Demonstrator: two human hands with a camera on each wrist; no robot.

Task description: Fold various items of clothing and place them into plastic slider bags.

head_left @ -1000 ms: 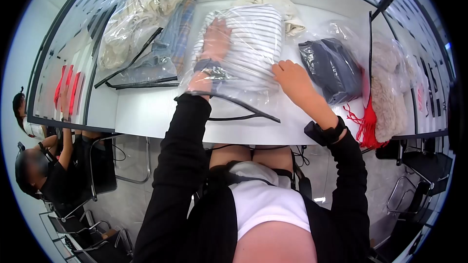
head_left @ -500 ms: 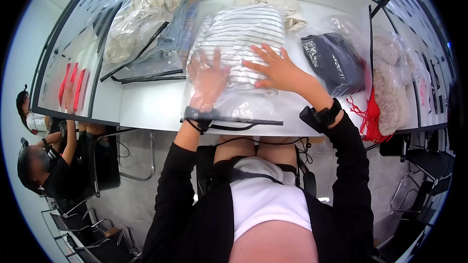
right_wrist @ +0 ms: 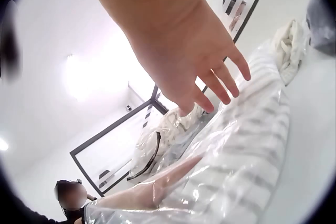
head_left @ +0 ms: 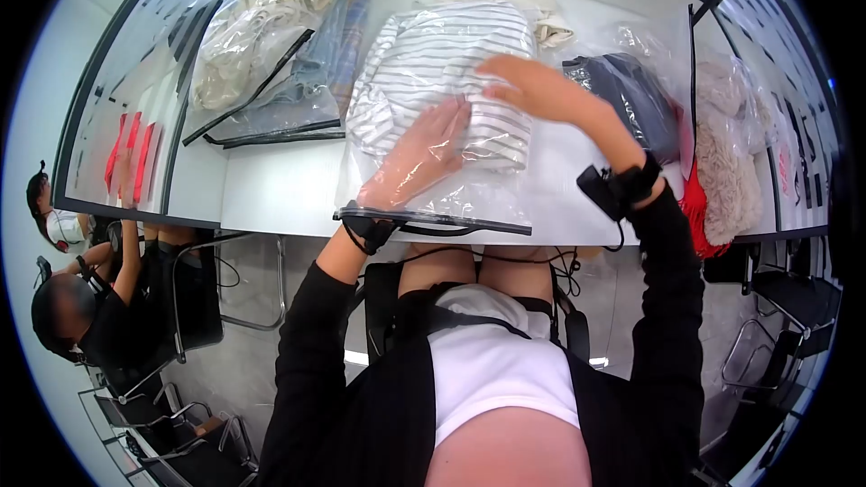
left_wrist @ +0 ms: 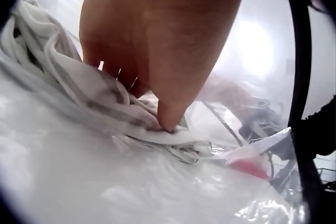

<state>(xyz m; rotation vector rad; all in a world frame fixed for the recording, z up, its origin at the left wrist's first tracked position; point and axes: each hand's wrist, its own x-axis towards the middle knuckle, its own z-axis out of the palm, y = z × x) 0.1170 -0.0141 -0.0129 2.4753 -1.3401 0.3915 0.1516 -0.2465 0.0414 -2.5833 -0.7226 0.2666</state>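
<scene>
A folded white garment with grey stripes (head_left: 451, 36) lies inside a clear plastic bag (head_left: 487, 207) in the middle of the table. My left hand (head_left: 419, 158) reaches in through the bag's black-edged mouth, under the film, and its extended fingers rest on the lower middle of the garment. In the left wrist view, the left thumb and fingertips touch the striped cloth (left_wrist: 100, 98). Above the bag's right half, my right hand (head_left: 532, 88) hovers with fingers apart and loosely bent, holding nothing; the right wrist view shows them over the film.
At the left is a bag of cream clothing (head_left: 271, 27) beside folded blue denim (head_left: 316, 77). Cream cloth (head_left: 505, 0) lies behind the striped garment. To the right are a bagged dark garment (head_left: 631, 99), red fringe (head_left: 696, 216) and fluffy beige fabric (head_left: 726, 189). Another person (head_left: 99, 316) sits at far left.
Inside the bag, my left hand first draws toward the mouth, then moves rightward over the garment. My right hand leaves the bag's right edge, touches its top, then lifts.
</scene>
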